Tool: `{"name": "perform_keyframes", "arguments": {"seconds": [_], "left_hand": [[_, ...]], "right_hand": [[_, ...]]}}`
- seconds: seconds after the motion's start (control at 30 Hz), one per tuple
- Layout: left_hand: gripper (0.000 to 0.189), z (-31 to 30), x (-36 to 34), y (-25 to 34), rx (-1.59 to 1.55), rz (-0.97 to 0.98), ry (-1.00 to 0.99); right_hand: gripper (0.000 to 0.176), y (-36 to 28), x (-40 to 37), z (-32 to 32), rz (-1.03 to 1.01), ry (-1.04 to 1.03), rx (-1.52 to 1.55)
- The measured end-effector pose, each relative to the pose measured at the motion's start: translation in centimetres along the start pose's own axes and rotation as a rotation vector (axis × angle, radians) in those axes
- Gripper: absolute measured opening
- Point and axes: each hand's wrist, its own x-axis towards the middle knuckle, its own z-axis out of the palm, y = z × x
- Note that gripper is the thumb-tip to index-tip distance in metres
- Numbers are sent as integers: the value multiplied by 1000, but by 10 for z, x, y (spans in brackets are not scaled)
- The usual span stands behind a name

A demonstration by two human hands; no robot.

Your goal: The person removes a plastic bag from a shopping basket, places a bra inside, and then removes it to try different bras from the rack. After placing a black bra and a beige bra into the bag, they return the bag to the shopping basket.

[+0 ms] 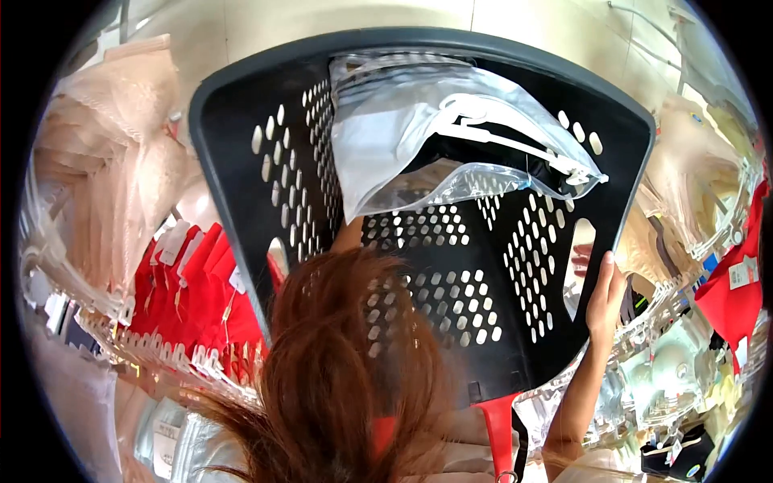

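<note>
A black perforated shopping basket [394, 258] with a grey rim fills the middle of the view. At its right side my right hand [605, 294] is closed on the wall, with fingertips showing through the oblong grip hole. In the basket's far part lies a clear plastic bag [378, 121] holding a white plastic hanger [483, 133] and something black. Of my left arm, only a bit of skin shows beside the bag's lower left corner. Hair and the bag hide my left hand, so its fingers cannot be made out.
Brown hair [338, 354] covers the basket's near left part. A red handle [501, 435] hangs at its near end. Racks flank both sides: beige bras [113, 169] and red garments [189, 274] on the left, pale bras [672, 366] and a red garment [733, 294] on the right.
</note>
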Motion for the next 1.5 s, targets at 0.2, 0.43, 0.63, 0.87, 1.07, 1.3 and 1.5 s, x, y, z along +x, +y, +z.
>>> {"name": "perform_keyframes", "arguments": {"seconds": [0.2,0.43,0.63,0.87,1.07,1.3,1.5], "left_hand": [[21,23,8,0,-1,29,21],[21,23,-3,15,-21,74,19],[21,-29,-50,51,-11,137,-1],[23,-142,-131,136,16,-3,-146],[27,-218,-182,156,-8,128,-211],[26,-278,-259,125,-332,107,-454],[25,-365,-361,172,-1042,-529,-575]], "right_hand": [[50,-19,-4,7,60,12,98],[48,-15,-4,8,45,25,77],[43,-14,0,6,38,55,-82],[43,4,11,12,-89,191,-397],[45,-22,-2,5,-62,200,-437],[60,-46,-66,10,-682,333,-532],[83,-61,-194,14,-808,-965,-198]]}}
